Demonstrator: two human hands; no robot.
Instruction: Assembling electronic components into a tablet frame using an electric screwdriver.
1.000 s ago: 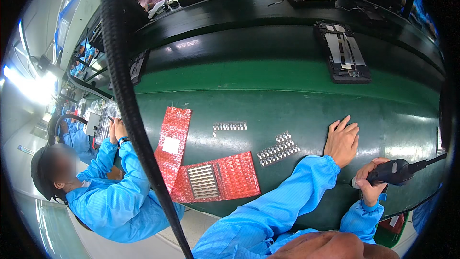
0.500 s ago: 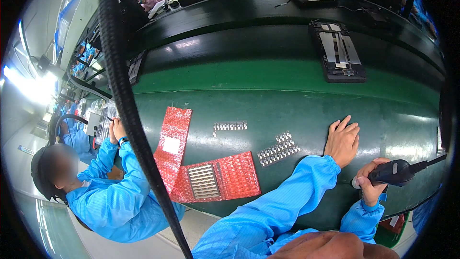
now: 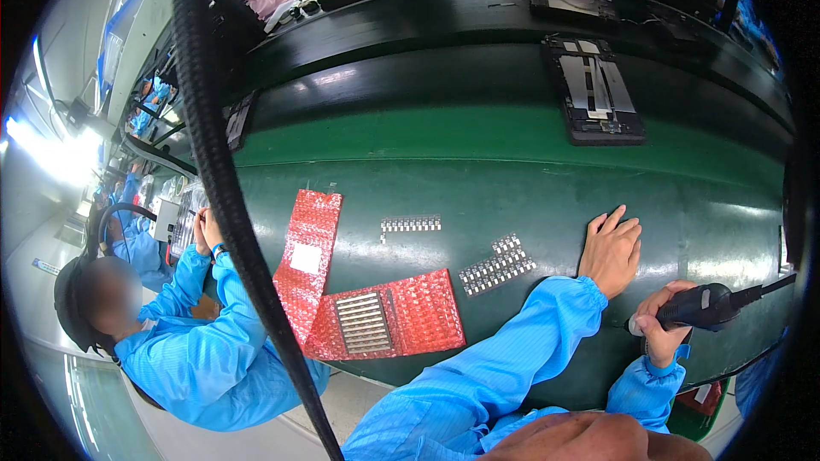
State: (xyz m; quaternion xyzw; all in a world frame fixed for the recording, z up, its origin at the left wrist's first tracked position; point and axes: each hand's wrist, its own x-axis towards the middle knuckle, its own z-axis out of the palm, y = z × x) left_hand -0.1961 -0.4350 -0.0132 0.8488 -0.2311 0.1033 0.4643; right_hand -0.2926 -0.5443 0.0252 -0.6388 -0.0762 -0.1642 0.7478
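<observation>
My left hand [image 3: 611,252] rests on the green table with its fingers stretched out and holds nothing. Closer to me, my right hand [image 3: 662,324] is closed around a black, rounded corded device [image 3: 702,306], whose cable leads off to the right. Its exact kind does not show. Left of my left hand lies a group of small silver-and-black parts in rows [image 3: 497,266]. A single strip of similar parts [image 3: 411,224] is farther left. Red bubble wrap [image 3: 431,312] holds a dark tray of silver strips [image 3: 365,323].
An opened tablet-like device [image 3: 594,90] sits on the dark belt beyond the table, with another unit [image 3: 574,2] farther back. At left, a co-worker in a blue smock [image 3: 192,358] works with both hands. A thick black cable [image 3: 205,102] crosses the view.
The opened tablet-like device on the belt has shifted slightly left. The unit farther back has shifted right. Both my hands have stayed in place.
</observation>
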